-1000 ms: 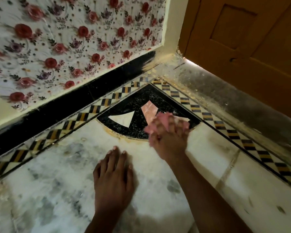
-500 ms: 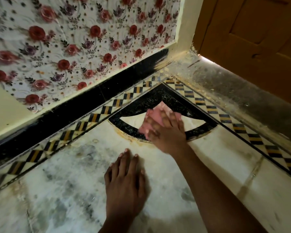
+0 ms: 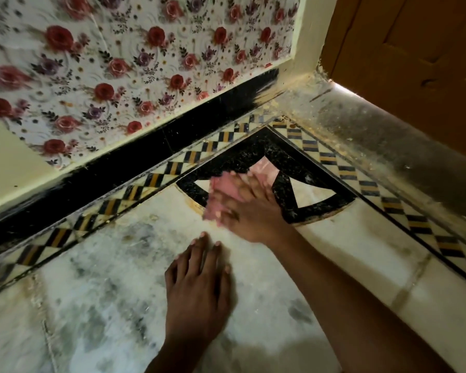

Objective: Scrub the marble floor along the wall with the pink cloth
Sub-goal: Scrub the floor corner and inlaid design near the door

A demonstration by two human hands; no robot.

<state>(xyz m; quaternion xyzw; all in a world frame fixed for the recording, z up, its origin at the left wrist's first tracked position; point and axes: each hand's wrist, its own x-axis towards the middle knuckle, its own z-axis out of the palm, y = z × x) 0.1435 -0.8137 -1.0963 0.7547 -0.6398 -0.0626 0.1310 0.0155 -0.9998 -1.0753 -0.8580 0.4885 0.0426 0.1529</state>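
From the head camera, the only view, the pink cloth point(image 3: 221, 195) lies bunched under the right hand point(image 3: 249, 211), at the inner curved edge of the black corner inlay point(image 3: 318, 181) where it meets the pale marble floor point(image 3: 105, 305). It sits in the floor's corner, near the checkered border point(image 3: 156, 179) that runs beside the black skirting point(image 3: 135, 168) of the flowered wall point(image 3: 135, 63).

The cloth looks soft, thin and light; it would fold and slide rather than hold any shape. It appears best handled by pressing it flat beneath the palm with the fingers spread over it, so it does not roll up or slip out along the smooth stone. A pinch at one edge would likely let the rest trail.

The right hand is blurred by motion. Its palm is down and its fingers are laid over the cloth, pressing it to the floor; whether the fingers curl around a fold cannot be told. The right forearm reaches in from the lower right, stretched toward the corner.

The left hand point(image 3: 199, 286) rests flat on the marble floor, nearer the person, fingers extended and together, holding nothing. It seems to be bracing the body's weight.
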